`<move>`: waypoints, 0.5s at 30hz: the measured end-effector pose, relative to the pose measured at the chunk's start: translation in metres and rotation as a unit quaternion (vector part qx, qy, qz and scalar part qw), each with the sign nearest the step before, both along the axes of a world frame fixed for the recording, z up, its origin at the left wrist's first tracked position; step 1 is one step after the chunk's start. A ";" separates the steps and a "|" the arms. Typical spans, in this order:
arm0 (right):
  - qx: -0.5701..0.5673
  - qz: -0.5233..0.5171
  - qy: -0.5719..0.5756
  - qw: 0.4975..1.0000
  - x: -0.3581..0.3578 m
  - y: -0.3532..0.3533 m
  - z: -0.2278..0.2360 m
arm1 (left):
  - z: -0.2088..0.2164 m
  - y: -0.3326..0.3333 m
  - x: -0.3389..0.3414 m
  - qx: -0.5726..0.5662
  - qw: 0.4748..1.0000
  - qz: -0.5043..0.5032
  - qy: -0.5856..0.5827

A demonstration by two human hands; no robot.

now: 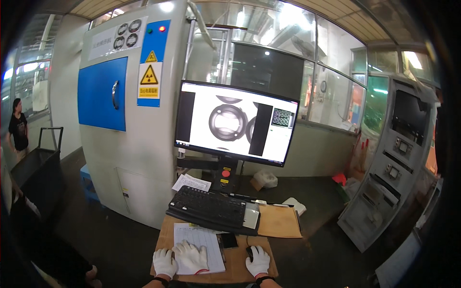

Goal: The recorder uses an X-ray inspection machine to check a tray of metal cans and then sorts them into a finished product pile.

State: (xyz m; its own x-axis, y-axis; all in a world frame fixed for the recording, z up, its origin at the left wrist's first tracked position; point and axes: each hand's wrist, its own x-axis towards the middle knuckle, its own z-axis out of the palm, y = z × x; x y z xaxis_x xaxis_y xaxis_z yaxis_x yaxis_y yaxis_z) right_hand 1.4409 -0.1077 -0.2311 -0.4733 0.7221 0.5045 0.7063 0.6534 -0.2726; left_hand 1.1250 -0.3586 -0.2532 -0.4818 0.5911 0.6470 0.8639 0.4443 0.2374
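My right hand (pixel 258 261), in a white knit glove, rests over a black computer mouse (pixel 249 252) at the right side of the small desk. My left hand (pixel 164 263), also gloved in white, lies on the desk's left edge with its fingers laid out and holds nothing. Beside it a loose white glove (pixel 191 257) with a red-edged cuff lies on a sheet of ruled paper (pixel 211 238). Behind the hands sits a black keyboard (pixel 207 206). Above it, a monitor (pixel 235 122) displays a grey scan of a round part.
A dark phone-like slab (pixel 228 240) lies beside the paper, and a brown folder (pixel 278 221) right of the keyboard. A large grey cabinet (pixel 149 168) with a blue door (pixel 102 94) stands left. At far left are a person (pixel 19 126) and a black cart (pixel 38 163); a grey rack (pixel 389 168) stands right.
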 end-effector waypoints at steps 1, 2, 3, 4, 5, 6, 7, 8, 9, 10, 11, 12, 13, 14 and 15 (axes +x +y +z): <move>0.018 0.012 0.002 1.000 -0.006 0.000 0.002 | -0.002 -0.003 -0.001 0.005 1.000 0.020 -0.004; 0.039 0.025 0.016 0.999 -0.006 0.002 -0.004 | -0.005 -0.004 -0.002 0.002 1.000 0.011 -0.020; 0.060 0.047 0.028 0.997 -0.006 0.007 -0.010 | -0.006 -0.007 -0.002 0.002 0.999 0.009 -0.038; 0.035 0.015 0.020 0.999 0.004 0.007 -0.016 | 0.007 0.000 0.002 0.032 0.999 -0.011 -0.001; 0.006 0.020 0.015 1.000 0.006 0.005 -0.011 | 0.012 0.000 0.004 0.023 0.999 -0.012 -0.024; 0.076 0.039 0.039 0.996 0.008 -0.001 -0.011 | 0.013 0.002 0.003 0.035 0.999 -0.011 -0.009; 0.082 0.055 0.062 0.993 0.010 0.004 -0.016 | 0.010 0.001 0.002 0.015 1.000 -0.015 -0.005; 0.053 0.028 0.036 0.998 0.011 0.000 -0.012 | 0.010 0.002 0.002 0.027 1.000 -0.013 -0.003; 0.052 0.020 0.015 0.998 0.013 -0.001 -0.009 | 0.012 0.003 0.005 0.038 0.999 -0.018 -0.001; 0.052 0.034 0.012 0.998 0.009 0.000 -0.006 | 0.013 0.001 0.007 0.038 0.999 -0.004 -0.004; 0.052 0.042 0.012 0.998 0.005 -0.002 0.003 | 0.015 0.001 0.008 0.041 0.999 -0.006 -0.011; 0.050 0.043 0.014 0.998 0.002 -0.007 0.012 | 0.016 0.001 0.007 0.041 0.999 -0.016 -0.015; 0.046 0.037 0.016 0.998 0.003 -0.014 0.018 | 0.016 -0.002 0.007 0.036 0.999 -0.024 -0.014; 0.042 0.027 0.019 0.999 0.007 -0.021 0.020 | 0.015 -0.005 0.007 0.038 0.999 -0.010 -0.011; 0.033 0.027 0.017 0.999 0.006 -0.017 0.016 | 0.018 -0.004 0.006 0.042 0.999 -0.006 -0.005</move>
